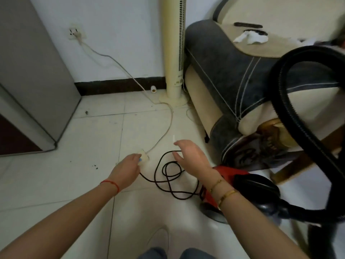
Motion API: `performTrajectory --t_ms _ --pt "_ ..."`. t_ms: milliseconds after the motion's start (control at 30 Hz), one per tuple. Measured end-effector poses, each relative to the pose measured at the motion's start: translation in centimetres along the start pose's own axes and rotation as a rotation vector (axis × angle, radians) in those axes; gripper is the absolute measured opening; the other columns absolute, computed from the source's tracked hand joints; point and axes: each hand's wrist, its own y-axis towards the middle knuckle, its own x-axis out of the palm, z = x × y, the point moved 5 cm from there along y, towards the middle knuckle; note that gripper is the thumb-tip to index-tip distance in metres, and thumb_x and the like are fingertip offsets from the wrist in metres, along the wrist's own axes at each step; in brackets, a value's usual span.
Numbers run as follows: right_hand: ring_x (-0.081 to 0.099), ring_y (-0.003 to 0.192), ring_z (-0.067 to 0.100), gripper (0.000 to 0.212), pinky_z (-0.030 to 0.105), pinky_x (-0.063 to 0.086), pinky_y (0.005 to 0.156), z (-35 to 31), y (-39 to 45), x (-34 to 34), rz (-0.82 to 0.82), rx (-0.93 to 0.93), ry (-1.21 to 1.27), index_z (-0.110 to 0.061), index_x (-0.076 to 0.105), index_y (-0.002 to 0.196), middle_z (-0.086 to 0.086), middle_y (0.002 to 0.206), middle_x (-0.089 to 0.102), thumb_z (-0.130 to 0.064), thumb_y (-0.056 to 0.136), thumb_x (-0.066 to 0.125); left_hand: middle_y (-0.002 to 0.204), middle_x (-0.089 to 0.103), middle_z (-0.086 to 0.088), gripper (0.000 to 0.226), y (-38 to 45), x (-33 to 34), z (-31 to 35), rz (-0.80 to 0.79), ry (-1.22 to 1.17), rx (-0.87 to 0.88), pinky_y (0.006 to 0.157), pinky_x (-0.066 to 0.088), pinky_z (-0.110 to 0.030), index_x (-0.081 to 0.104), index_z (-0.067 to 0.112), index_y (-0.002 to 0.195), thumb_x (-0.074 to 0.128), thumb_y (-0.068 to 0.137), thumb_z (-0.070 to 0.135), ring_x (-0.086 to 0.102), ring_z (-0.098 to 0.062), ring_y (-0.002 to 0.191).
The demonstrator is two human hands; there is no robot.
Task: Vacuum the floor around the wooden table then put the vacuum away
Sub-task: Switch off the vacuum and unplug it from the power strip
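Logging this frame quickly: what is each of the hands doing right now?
Left hand: at the white extension socket, gripping the black cord where it plugs in.
Right hand: open, fingers relaxed above the cord's loops, holding nothing.

Pretty ordinary room corner: white painted wall point(115, 34) with a dark skirting strip point(119, 86) along the bottom, and pale glossy floor tiles point(56, 184) with a few dark specks of dirt. A grey cabinet point(31, 75) stands on the left. A cream tower fan point(174, 53) stands against the wall, just beside a grey-and-cream sofa point(233, 71) with a white cloth point(250, 37) lying on its seat. Wall socket point(75, 32) up left, its pale cable trailing down across the floor.
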Motion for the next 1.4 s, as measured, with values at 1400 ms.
performTrajectory --t_ms 1400 --pt "0.059 0.1 0.03 0.021 0.036 0.048 0.077 -9.6 18.7 31.6 -0.698 0.083 0.016 -0.002 0.056 0.107 0.016 0.111 0.057 -0.016 0.096 0.045 0.147 0.034 0.0 0.064 9.6 16.0 -20.3 0.015 -0.174 -0.302 0.104 0.037 -0.028 0.036 0.013 0.146 0.064 0.088 0.015 0.04 -0.016 0.131"
